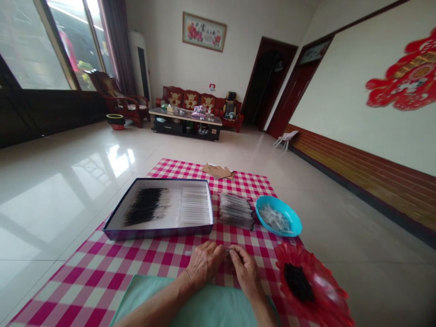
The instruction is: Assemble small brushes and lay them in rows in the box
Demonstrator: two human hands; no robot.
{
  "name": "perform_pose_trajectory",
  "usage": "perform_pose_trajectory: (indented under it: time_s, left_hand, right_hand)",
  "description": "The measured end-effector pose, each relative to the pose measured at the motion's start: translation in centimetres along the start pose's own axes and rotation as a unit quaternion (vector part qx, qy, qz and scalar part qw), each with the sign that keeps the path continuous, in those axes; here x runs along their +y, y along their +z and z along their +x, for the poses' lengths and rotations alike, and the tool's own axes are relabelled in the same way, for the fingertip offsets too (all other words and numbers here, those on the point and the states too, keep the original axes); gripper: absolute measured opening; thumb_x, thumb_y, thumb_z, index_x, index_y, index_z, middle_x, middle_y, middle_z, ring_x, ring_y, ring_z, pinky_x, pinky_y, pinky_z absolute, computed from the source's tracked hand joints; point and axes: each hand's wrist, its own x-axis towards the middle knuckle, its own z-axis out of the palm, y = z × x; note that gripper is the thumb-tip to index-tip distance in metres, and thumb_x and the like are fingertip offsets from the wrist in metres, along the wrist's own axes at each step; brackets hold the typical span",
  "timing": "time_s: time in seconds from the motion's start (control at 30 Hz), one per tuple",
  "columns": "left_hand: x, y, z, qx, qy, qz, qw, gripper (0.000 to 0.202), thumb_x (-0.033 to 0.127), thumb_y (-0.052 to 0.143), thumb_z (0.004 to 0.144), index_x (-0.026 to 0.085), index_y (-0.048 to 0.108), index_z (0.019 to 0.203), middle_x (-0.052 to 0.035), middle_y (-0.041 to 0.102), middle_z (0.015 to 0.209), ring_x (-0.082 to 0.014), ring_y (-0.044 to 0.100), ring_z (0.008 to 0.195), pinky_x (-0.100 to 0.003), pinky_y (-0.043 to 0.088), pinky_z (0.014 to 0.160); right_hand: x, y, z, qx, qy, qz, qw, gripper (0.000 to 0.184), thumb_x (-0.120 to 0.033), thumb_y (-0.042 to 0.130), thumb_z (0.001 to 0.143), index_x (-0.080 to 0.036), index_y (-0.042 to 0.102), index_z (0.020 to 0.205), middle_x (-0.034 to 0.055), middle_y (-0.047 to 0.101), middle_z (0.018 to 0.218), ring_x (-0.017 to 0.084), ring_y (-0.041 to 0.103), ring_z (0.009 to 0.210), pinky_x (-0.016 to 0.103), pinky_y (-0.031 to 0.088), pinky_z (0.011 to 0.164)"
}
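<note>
My left hand (pixel 206 261) is closed above the checked cloth, fingers wrapped round what looks like a thin translucent tube (pixel 188 252); its pale end sticks out on the left. Close beside it, my right hand (pixel 245 269) pinches a small dark piece (pixel 229 250) at the tube's other side. Beyond my hands lies a shallow dark-blue box (pixel 160 232) with black thin sticks (pixel 145 206) on its left and whitish tubes (pixel 194 206) on its right. A stack of clear sticks with dark ends (pixel 235 210) lies right of the box.
A blue bowl (pixel 295 222) of small clear pieces stands at the right. Nearer is a red flower-shaped dish (pixel 327 286) with black bits. Cardboard pieces (pixel 220 171) lie at the table's far edge. A green cloth (pixel 153 295) is under my forearms.
</note>
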Motion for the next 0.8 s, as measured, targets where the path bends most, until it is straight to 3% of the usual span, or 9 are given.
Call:
perform_pose_trajectory:
  time_s: [0.2,0.37,0.43,0.67,0.8]
  left_hand:
    - [-0.09,0.06,-0.03,0.000,0.005,-0.004,1.000,0.016,0.025,0.043,0.092,0.022,0.052,0.080,0.0005,0.057,0.068,-0.0146,0.051,0.064,-0.026,0.031,0.055]
    - [-0.03,0.07,-0.03,0.001,0.005,0.006,1.000,0.017,0.025,0.043,0.092,0.022,0.052,0.078,0.0006,0.056,0.067,-0.0148,0.050,0.063,-0.026,0.030,0.055]
    - [-0.03,0.14,-0.05,0.000,0.006,0.007,1.000,0.017,0.025,0.043,0.092,0.022,0.051,0.077,0.0008,0.055,0.066,-0.0150,0.050,0.062,-0.026,0.030,0.054]
    - [-0.22,0.41,-0.05,-0.004,0.004,0.003,1.000,0.013,0.024,0.044,0.092,0.023,0.052,0.081,0.0008,0.056,0.068,-0.0150,0.050,0.063,-0.027,0.029,0.055]
    - [-0.26,0.41,-0.14,-0.007,0.004,-0.002,1.000,0.012,0.023,0.044,0.091,0.023,0.051,0.081,0.0009,0.057,0.069,-0.0151,0.050,0.064,-0.026,0.029,0.055]
  right_hand:
    - [-0.43,-0.05,-0.33,-0.028,-0.007,0.088,0.996,0.037,-0.039,0.062,0.079,-0.019,0.057,0.109,0.0102,0.067,0.104,0.025,0.064,0.093,0.034,0.052,0.079]
    - [-0.39,0.17,-0.08,0.016,0.010,-0.031,0.999,0.031,-0.046,0.051,0.084,-0.017,0.064,0.086,0.0055,0.068,0.076,0.022,0.064,0.072,0.029,0.051,0.066]
    - [-0.26,0.19,-0.05,0.019,-0.001,-0.052,0.998,0.032,-0.046,0.050,0.084,-0.017,0.065,0.083,0.0050,0.067,0.073,0.022,0.064,0.071,0.029,0.051,0.065]
    - [0.24,0.02,-0.27,-0.010,-0.013,0.041,0.999,0.026,-0.039,0.058,0.081,-0.019,0.063,0.097,0.0077,0.069,0.096,0.023,0.065,0.089,0.031,0.052,0.078]
    - [0.47,0.13,-0.10,-0.001,0.002,0.096,0.995,0.043,-0.041,0.065,0.075,-0.018,0.059,0.111,0.0117,0.067,0.105,0.025,0.065,0.093,0.035,0.053,0.079]
